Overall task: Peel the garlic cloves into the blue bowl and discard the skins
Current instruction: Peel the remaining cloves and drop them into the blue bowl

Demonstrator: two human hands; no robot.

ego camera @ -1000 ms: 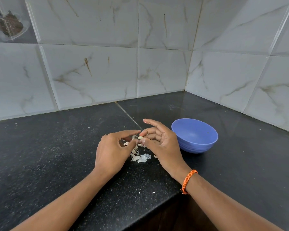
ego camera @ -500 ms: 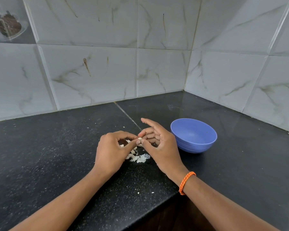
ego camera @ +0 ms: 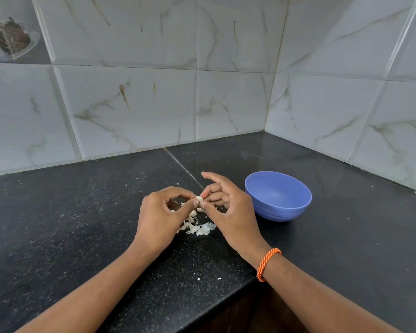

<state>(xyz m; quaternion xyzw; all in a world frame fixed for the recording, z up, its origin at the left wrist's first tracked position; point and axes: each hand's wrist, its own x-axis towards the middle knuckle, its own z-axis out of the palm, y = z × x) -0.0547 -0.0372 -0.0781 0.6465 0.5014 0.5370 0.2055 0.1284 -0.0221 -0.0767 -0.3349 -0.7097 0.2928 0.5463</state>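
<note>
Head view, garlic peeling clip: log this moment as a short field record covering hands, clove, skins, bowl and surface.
left hand: fingertips pinch the garlic clove
right hand: thumb and a finger pinch the same clove, index finger extended
clove position: held between both hands, above the countertop, left of the bowl
skins: loose pale pile on the black countertop below the hands
blue bowl: upright on the countertop, right of the hands; no cloves visible inside
wrist: orange bracelet on the right wrist
backdrop: marbled wall tiles

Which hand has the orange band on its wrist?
The right hand, beside the blue bowl, wears the orange band. The left hand has a bare wrist.
</note>
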